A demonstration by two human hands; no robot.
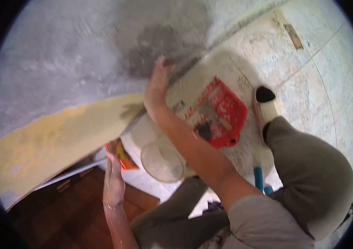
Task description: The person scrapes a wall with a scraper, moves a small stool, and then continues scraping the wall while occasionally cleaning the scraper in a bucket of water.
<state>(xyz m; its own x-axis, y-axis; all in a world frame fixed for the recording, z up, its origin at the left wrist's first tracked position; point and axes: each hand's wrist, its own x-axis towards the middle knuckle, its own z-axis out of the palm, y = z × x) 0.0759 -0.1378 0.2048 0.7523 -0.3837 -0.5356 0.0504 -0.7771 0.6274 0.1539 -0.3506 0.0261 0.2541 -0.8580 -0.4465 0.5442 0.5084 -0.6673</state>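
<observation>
My right hand (157, 89) is at the grey wall (101, 62), beside a dark damp patch (155, 43); its fingers are stretched out, seen edge-on, and hold nothing visible. Whether they touch the wall cannot be told. Lower left, my left hand (113, 178) is raised with its fingers extended, wet or smeared, holding nothing visible. Just behind its fingertips lies an orange and yellow packet (125, 157). A red tray (236, 110) with grey material and tools in it rests on the floor, right of my right forearm.
A round translucent tub or lid (162, 162) lies between my forearms. My shoe (267, 110) is right of the tray, near a teal handle (259, 178). Brown boards (76, 211) lie lower left. A small brown strip (294, 36) is on the floor, upper right.
</observation>
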